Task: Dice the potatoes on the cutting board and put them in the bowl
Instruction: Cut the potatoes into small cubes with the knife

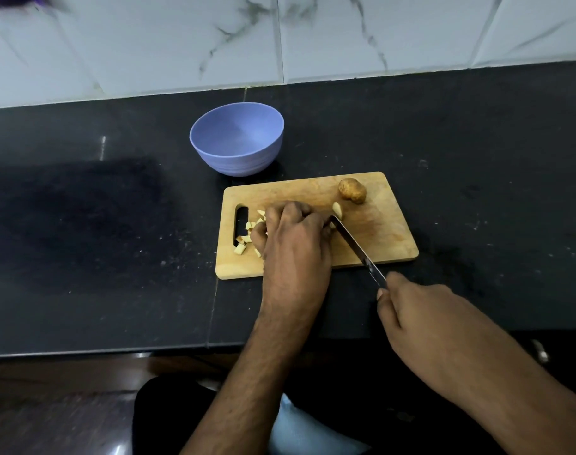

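A wooden cutting board [378, 238] lies on the black counter. My left hand [293, 238] sits curled over a potato piece at the board's middle, hiding most of it. My right hand [411, 310] grips the handle of a knife [355, 247], whose blade slants across the board with its tip right beside my left fingers. Several pale potato dice [245, 238] lie by the board's handle slot. A cut potato slice [337, 210] lies just beyond the blade tip. An unpeeled potato piece [352, 191] rests at the board's far edge. The lilac bowl [237, 142] stands behind the board with nothing in it.
The black counter [99, 208] stretches left and right of the board. A white marble-tiled wall [280, 37] rises behind it. The counter's front edge runs below the board, with my dark-clothed lap beneath.
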A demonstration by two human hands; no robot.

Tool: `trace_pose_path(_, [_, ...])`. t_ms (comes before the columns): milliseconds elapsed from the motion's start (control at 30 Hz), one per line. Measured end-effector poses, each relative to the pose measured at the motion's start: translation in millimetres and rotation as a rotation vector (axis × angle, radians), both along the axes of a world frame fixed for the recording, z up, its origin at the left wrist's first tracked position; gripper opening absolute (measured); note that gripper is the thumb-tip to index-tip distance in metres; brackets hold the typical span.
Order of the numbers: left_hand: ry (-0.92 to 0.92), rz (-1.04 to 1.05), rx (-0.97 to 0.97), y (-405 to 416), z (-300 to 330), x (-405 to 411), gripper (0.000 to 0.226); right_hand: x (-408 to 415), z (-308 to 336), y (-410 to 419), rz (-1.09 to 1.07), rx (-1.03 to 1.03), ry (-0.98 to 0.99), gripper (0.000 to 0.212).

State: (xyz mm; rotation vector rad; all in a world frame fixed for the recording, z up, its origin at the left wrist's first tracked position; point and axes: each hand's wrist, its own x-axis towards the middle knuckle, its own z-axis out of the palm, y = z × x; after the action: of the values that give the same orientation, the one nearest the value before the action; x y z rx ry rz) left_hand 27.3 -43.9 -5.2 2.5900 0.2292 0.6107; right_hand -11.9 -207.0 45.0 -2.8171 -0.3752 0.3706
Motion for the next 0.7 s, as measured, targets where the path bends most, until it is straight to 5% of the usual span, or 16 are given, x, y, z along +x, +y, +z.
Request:
trace_pose_path(467, [-0.023,0.050,-0.078,-1.9,1.8,-2.0,0.020,-15.9,3.1,-11.5,-0.014,-0.031,0.027,0.032])
trace_pose_path(700, [0.042,-0.099,0.112,-6.2,2.7,-1.5,0.025,-9.5,3.7,-15.9,-0.064,0.031,-0.042,0.031])
